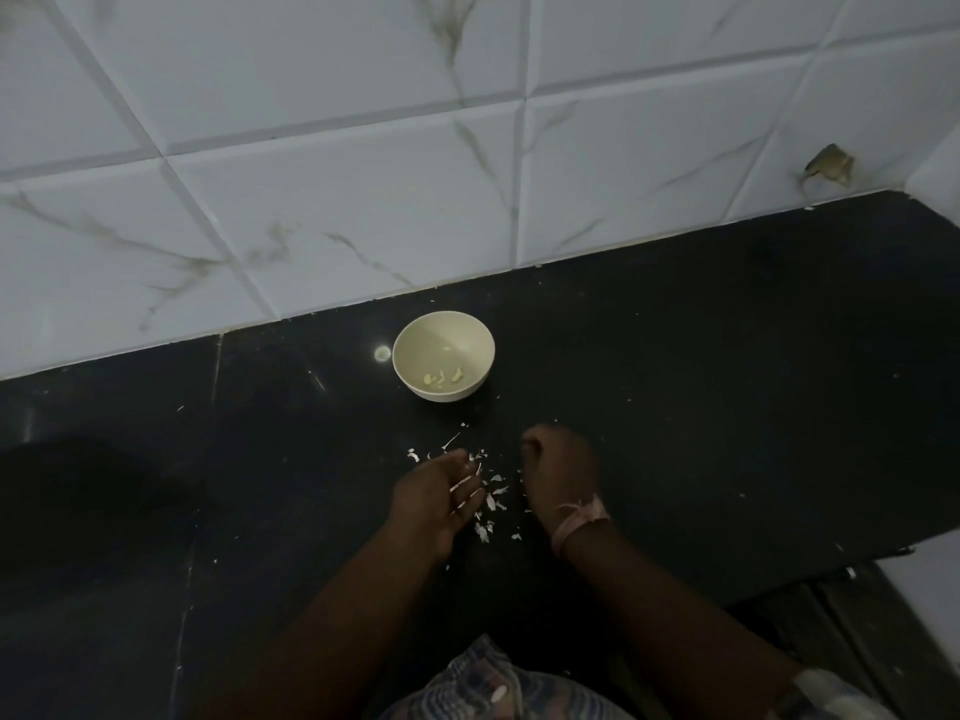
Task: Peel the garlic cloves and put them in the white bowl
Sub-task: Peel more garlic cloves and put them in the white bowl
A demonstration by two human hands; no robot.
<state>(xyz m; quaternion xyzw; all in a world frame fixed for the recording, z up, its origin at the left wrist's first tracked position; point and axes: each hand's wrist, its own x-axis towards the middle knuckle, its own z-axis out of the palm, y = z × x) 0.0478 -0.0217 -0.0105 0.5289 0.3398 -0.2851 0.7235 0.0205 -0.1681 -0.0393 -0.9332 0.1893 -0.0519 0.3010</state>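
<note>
The white bowl [443,354] stands on the black counter [727,381] near the tiled wall, with a few peeled garlic cloves [442,377] inside. Below it, white garlic skins [491,498] lie scattered on the counter. My left hand [435,498] rests palm up among the skins, fingers apart, with bits of skin on them. My right hand [558,467] is to the right of the skins, its fingers curled into a fist; whether it holds a clove is hidden. A pink thread is tied around my right wrist.
A white marbled tile wall [363,174] rises behind the counter, with a chipped hole [830,166] at the right. The counter ends at the right front, where a white surface [930,589] begins. A dark shape [93,485] sits on the counter's left.
</note>
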